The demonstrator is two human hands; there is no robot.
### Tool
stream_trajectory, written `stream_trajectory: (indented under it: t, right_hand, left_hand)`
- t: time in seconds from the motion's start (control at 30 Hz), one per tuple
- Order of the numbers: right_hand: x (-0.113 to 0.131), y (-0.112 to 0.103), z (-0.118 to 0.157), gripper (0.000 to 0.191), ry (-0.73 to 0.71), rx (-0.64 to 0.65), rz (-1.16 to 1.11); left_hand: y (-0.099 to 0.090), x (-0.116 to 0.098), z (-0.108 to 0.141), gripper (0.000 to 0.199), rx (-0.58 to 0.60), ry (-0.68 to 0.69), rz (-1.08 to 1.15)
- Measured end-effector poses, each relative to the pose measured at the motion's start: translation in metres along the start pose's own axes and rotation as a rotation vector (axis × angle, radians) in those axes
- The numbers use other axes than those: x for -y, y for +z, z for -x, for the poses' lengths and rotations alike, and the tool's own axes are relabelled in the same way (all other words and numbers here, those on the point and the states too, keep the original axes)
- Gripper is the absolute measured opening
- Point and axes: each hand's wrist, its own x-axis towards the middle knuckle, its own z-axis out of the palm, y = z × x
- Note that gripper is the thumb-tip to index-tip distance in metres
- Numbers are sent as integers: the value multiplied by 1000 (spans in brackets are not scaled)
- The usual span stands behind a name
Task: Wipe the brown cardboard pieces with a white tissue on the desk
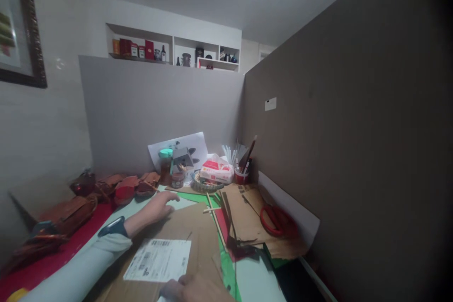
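A large sheet of brown cardboard (201, 222) lies in front of me, with a white printed label (159, 259) stuck on it. My left hand (155, 210) is at the cardboard's far left edge, fingers stretched out and apart, holding nothing; a dark watch (112, 227) is on that wrist. Near the label's lower edge, my right hand (198, 288) is partly cut off by the picture's bottom. Its fingers look bent, and a small white bit shows beneath them; what they hold, if anything, is hidden.
Red-handled scissors (272, 221) lie on cardboard pieces (244, 203) at right, near thin wooden sticks (216, 219). Behind are a tissue pack (216, 171), a pen cup (241, 177) and a teal-lidded jar (165, 165). Brown leather-like pouches (71, 212) line the left; grey partitions (163, 104) enclose the table.
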Motion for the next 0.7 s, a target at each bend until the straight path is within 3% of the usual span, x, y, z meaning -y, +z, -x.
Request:
stream_trajectory:
  t: [0.13, 0.2, 0.33, 0.4, 0.53, 0.7]
  right_hand:
    - [-3, 0, 12, 32, -16, -107, -132]
    - [-5, 1, 19, 20, 4, -260, -230]
    - [-11, 3, 28, 28, -40, -618, -571]
    - [-12, 3, 30, 31, -96, -723, -755]
    - [-8, 3, 33, 32, -146, -734, -935]
    - [-2, 6, 37, 29, -131, -664, -934]
  left_hand:
    - [-9, -33, 32, 24, -23, 76, 106]
    - [-15, -56, 53, 25, -17, 108, 209]
    - [-16, -102, 105, 44, 30, 114, 379]
    - [-11, -120, 130, 49, 23, 90, 411]
    - [6, -131, 169, 51, -78, -11, 487]
    - [35, -117, 200, 71, -192, -242, 665]
